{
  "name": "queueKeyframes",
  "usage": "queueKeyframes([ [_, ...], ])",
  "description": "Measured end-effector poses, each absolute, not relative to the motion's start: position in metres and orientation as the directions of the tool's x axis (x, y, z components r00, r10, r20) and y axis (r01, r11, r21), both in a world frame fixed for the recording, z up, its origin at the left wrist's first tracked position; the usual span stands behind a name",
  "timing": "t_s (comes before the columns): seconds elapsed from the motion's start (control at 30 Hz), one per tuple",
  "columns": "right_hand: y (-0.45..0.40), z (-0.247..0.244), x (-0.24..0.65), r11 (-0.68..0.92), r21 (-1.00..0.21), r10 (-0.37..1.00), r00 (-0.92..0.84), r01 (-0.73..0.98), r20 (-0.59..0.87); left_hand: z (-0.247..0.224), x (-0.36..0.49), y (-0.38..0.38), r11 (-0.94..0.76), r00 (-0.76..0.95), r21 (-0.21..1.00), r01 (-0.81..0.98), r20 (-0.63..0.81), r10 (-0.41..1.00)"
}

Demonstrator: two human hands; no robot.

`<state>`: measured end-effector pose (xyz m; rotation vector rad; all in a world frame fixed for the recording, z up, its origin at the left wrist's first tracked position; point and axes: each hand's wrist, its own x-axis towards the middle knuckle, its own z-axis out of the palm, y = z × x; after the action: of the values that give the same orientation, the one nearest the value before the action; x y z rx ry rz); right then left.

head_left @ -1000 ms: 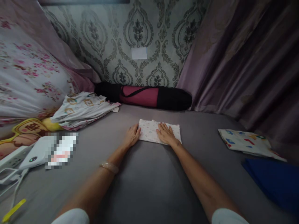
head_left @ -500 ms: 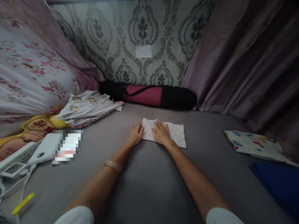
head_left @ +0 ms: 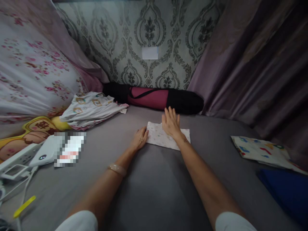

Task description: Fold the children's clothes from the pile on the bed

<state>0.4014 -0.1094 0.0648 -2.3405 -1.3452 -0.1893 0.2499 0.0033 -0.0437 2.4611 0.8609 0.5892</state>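
Note:
A small white cloth with a faint print [head_left: 158, 136] lies flat, folded into a rectangle, on the grey sheet [head_left: 149, 186]. At its left edge rests my left hand [head_left: 140, 138], fingers lying flat and close together, the fingertips touching the cloth's border. My right hand [head_left: 171, 123] is over the right half of the cloth with its fingers spread and pointing away from me. It seems slightly raised and holds nothing; part of the cloth is hidden beneath it.
A black and dark-pink long bag [head_left: 149, 98] lies along the wall. Crumpled clothing [head_left: 92, 107], a power strip [head_left: 20, 157] and a white device [head_left: 47, 152] are at left. Folded patterned cloth [head_left: 262, 150] and dark blue fabric [head_left: 286, 189] are at right.
My right hand has moved away from me and appears to have lifted off the cloth, fingers spreading. My left hand has stayed at the cloth's left edge.

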Motion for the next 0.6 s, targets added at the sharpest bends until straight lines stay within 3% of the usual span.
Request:
queueKeyframes([
  [0.07,-0.104,0.094,0.401,-0.401,-0.291,0.729,0.495,0.869,0.473,-0.044,0.250,0.003,-0.684,0.702,0.559,0.469,0.234,0.673],
  [0.17,-0.095,0.107,0.395,-0.364,-0.273,0.712,0.455,0.890,0.534,-0.044,0.251,0.003,-0.664,0.688,0.579,0.472,0.228,0.689],
  [0.27,-0.086,0.076,0.382,-0.347,-0.264,0.781,0.433,0.900,0.450,-0.042,0.250,0.004,-0.627,0.659,0.620,0.471,0.225,0.718],
  [0.4,-0.079,0.014,0.363,-0.343,-0.275,0.892,0.403,0.898,0.204,-0.040,0.250,0.004,-0.583,0.619,0.663,0.470,0.223,0.753],
  [0.6,-0.080,-0.018,0.352,-0.329,-0.256,0.916,0.373,0.909,0.148,-0.039,0.249,0.003,-0.533,0.595,0.729,0.429,0.217,0.774],
])
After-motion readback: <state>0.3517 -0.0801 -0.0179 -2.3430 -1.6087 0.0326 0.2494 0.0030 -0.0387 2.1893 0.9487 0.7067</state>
